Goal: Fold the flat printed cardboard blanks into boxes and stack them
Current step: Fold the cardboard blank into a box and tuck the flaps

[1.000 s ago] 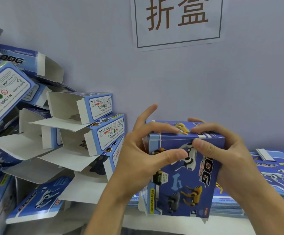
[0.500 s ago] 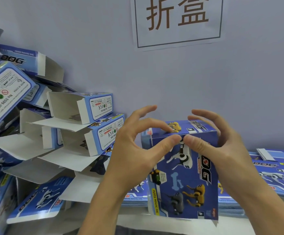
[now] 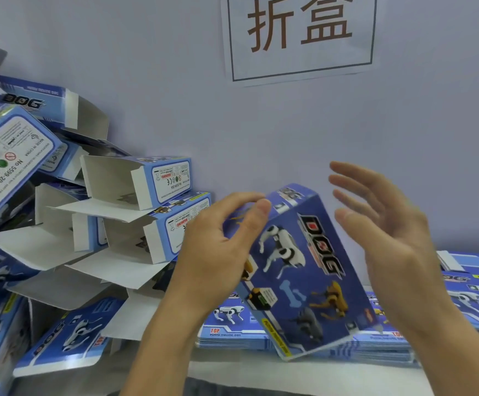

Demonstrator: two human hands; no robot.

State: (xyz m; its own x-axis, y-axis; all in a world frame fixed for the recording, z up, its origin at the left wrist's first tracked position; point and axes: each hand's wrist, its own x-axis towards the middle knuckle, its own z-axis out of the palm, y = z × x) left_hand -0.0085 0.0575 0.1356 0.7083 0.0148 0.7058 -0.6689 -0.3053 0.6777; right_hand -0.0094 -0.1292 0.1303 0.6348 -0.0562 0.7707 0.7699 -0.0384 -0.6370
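My left hand (image 3: 218,252) pinches the folded box (image 3: 298,270) at its top corner, tilting it toward eleven o'clock; my right hand (image 3: 384,232), fingers spread, hovers apart at its three o'clock.

"DOG" on box (image 3: 304,270); "折盒" on sign (image 3: 301,35)

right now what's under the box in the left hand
Under the tilted box, held by the left hand, lies a stack of flat blanks. Its middle is covered by the box.
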